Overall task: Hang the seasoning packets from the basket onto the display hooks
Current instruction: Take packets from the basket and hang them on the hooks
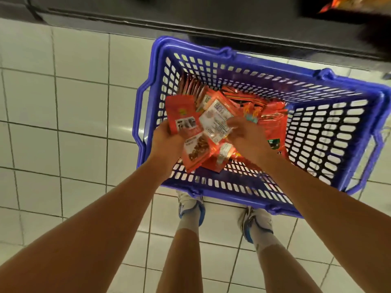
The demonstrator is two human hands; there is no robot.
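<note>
A blue plastic basket [330,132] stands on the tiled floor in front of my feet. Several red and orange seasoning packets [273,121] lie in it. Over the basket's left half, my left hand [167,140] grips a fanned bunch of red packets [186,123]. My right hand [247,136] pinches a white-backed packet [215,121] at the top of that bunch. No display hooks are in view.
A dark shelf base [190,20] runs along the top, just behind the basket. Orange packaging [342,3] shows at the top right corner, blurred. White floor tiles [63,123] stretch to the left. My two shoes [190,206] stand under the basket's near rim.
</note>
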